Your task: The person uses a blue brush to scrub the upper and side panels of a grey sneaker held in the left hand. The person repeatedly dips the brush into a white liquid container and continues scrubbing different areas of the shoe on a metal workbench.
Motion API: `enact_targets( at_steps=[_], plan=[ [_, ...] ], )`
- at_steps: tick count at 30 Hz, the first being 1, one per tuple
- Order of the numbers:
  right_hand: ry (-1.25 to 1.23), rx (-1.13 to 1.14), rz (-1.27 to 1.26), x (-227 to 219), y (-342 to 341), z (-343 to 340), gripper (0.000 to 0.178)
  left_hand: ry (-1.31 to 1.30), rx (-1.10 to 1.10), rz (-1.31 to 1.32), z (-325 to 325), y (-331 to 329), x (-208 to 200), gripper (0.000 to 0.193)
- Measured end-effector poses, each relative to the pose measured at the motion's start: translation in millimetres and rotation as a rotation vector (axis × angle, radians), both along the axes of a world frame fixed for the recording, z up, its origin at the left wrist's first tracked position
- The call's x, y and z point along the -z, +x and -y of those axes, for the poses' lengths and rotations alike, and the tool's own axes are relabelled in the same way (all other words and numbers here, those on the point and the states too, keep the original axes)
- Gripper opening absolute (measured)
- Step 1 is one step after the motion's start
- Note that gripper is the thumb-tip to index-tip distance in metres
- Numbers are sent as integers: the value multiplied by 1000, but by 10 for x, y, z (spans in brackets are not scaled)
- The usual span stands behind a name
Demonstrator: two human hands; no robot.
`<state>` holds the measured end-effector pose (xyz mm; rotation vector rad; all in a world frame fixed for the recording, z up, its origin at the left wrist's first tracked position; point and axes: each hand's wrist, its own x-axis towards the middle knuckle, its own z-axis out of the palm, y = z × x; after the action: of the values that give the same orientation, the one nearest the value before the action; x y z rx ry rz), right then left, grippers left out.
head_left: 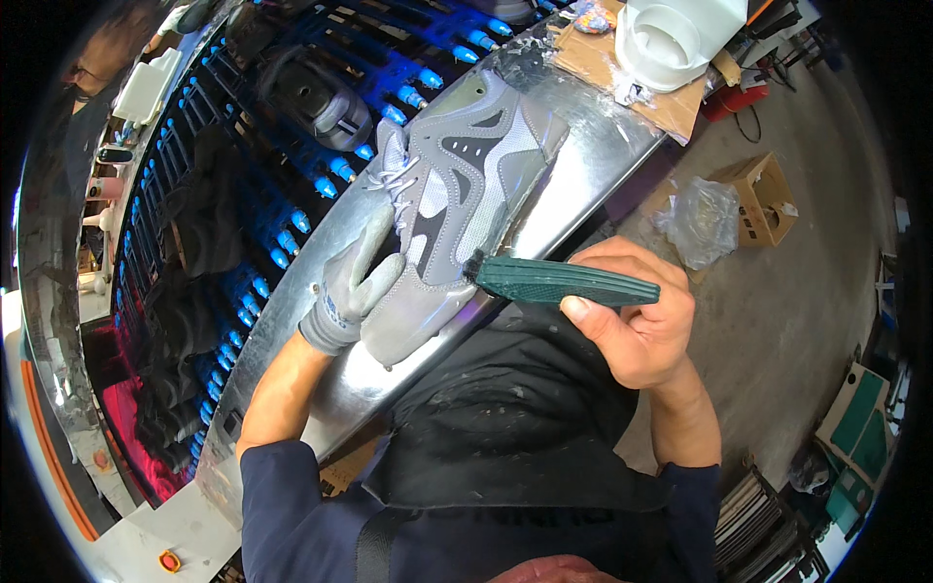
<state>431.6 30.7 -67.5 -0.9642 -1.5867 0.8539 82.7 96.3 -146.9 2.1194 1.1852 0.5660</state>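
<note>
A grey sneaker upper [457, 209] with laces and dark inset panels lies on its side along the shiny metal ledge [573, 160], its toe toward me. My left hand [352, 284], in a grey coated glove, is closed around the lace side near the toe and grips it. In my bare right hand [646, 325] is a brush [564, 281] with a dark green ridged handle. Its short dark bristles meet the edge of the sneaker upper, just above the toe. The undersides of the fingers around the handle are hidden.
Beyond the ledge runs a conveyor of dark bars with blue ends [289, 240], carrying a dark shoe [316, 97]. A white container [671, 44] stands on cardboard at the far right. On the floor sit a carton [763, 199] and a plastic bag [702, 222]. Another person's gloved hand [173, 19] shows far left.
</note>
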Motion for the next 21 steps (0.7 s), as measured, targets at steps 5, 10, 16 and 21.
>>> enact_targets(
  at_steps=[5, 10, 16, 21],
  plan=[
    [-22, -84, 43, -66, 96, -140, 15, -15, -1, 32, 3, 34, -28, 65],
    [-54, -186, -16, -132, 143, -253, 13, -198, 3, 24, -15, 27, -86, 67],
    [-59, -201, -30, -135, 162, -242, 12, -452, -72, 276, 20, 122, -32, 65],
    [-38, -203, -29, -145, 150, -171, 13, -377, -15, 204, -35, 204, -176, 65]
  ],
)
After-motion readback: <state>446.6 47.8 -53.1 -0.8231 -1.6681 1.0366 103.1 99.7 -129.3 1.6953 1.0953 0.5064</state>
